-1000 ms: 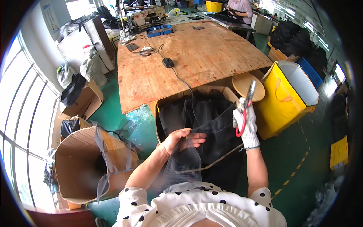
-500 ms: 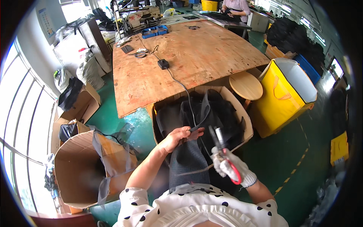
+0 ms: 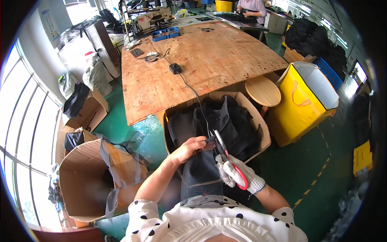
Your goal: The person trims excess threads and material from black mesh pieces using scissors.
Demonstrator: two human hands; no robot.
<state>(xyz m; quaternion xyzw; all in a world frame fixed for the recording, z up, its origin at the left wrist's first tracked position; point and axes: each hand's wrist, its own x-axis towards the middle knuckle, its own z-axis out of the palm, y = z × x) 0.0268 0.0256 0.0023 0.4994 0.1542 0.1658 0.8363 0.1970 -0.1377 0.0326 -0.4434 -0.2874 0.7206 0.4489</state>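
Note:
Black mesh fabric hangs over my lap, its upper edge pinched in the bare fingers of my left hand. A dark strip sticks out at those fingertips. My right hand, in a white knit glove, grips red-handled scissors. Their metal blades point away from me and lie right beside the strip at my left fingertips; whether they touch it I cannot tell. Just beyond both hands stands a cardboard box filled with black fabric pieces.
A wooden table carries a cable with a small black box and blue trays. A round stool and a yellow bag stand right. An open carton lies left. Another person works far off.
The scissors and my gloved right hand have moved left, up to my left fingertips. The dark band that stood up from my left hand now lies lower in the box.

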